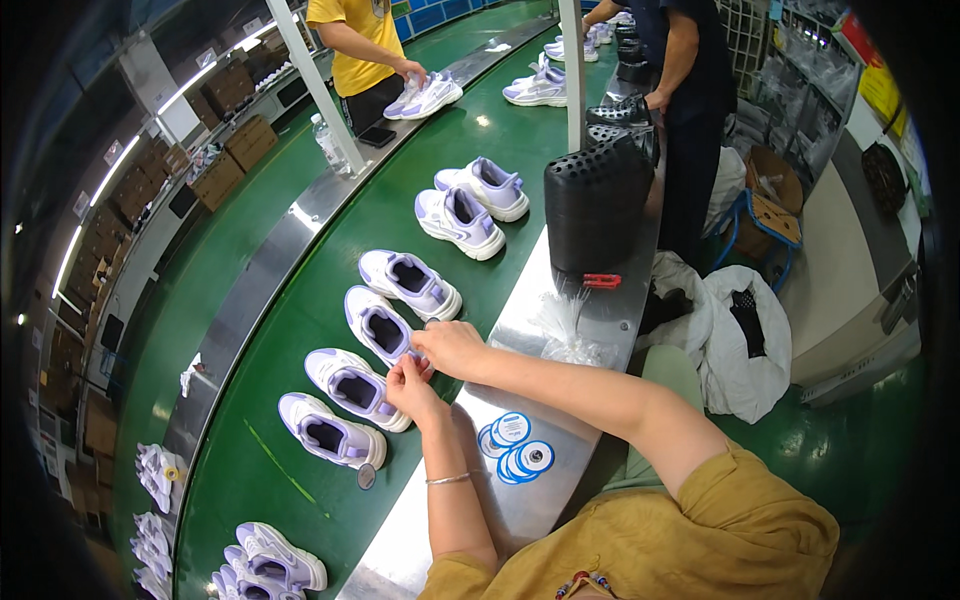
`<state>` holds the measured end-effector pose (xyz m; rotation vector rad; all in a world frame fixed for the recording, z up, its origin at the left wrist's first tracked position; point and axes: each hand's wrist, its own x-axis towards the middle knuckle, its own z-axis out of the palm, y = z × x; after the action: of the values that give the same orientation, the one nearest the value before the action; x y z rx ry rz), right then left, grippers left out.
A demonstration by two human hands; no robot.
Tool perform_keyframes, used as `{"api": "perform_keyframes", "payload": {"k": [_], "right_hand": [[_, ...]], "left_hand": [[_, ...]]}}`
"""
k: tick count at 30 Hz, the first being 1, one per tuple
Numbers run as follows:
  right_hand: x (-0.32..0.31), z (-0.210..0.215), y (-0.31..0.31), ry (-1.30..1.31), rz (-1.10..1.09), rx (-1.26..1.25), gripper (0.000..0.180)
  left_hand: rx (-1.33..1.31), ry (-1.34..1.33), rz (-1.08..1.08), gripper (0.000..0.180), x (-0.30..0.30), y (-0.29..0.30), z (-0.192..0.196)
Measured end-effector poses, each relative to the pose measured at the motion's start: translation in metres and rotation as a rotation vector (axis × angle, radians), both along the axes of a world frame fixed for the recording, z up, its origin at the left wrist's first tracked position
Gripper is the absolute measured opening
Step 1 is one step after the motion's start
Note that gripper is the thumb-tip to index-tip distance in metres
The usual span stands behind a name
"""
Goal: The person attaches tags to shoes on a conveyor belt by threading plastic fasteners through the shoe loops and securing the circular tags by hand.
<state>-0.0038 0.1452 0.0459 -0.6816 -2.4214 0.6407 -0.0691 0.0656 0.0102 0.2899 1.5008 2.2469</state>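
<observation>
White-and-lilac mesh sneaker [378, 326], upright on the green conveyor belt [300, 440], toe pointing away, heel nearest both hands, second in a row of matching pairs.

Head-worn fisheye, downward over conveyor [330, 250]

A green conveyor belt [330, 260] curves away, carrying pairs of white and lilac sneakers [470, 205]. A black perforated basket [597, 205] stands on the steel ledge [545, 300], with a crumpled clear plastic bag [565, 335] and a pile of round blue and white stickers [518, 447] nearer. White sacks [745, 340] lie on the floor. Cardboard boxes [235, 150] line the far left.
</observation>
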Motion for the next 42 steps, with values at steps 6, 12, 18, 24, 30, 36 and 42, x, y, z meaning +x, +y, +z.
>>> {"api": "perform_keyframes", "payload": {"k": [6,12,18,24,30,36,42], "right_hand": [[-0.01,0.002,0.008,-0.02,0.032,-0.029,0.015],[-0.002,0.003,0.041,0.0,0.035,-0.012,0.013],[0.009,0.011,0.045,0.026,0.088,-0.202,0.016],[-0.016,-0.004,-0.068,0.144,0.095,-0.277,0.018],[-0.049,-0.018,-0.222,0.125,0.11,-0.203,0.014],[-0.053,-0.02,-0.268,-0.034,0.099,-0.059,0.009],[-0.048,-0.02,-0.243,0.075,0.055,-0.071,0.01]], "left_hand": [[-0.013,0.001,0.035,0.015,-0.001,0.013,0.004],[0.004,-0.002,0.113,0.012,0.011,0.049,0.012],[-0.036,0.07,0.217,0.013,0.025,0.054,0.019],[-0.078,0.074,0.252,0.015,0.001,-0.059,0.012],[-0.086,0.182,0.343,0.018,-0.049,-0.217,-0.01],[-0.043,0.102,0.393,0.017,-0.066,-0.274,-0.004],[-0.058,0.115,0.439,0.017,-0.072,-0.255,-0.011]]}}
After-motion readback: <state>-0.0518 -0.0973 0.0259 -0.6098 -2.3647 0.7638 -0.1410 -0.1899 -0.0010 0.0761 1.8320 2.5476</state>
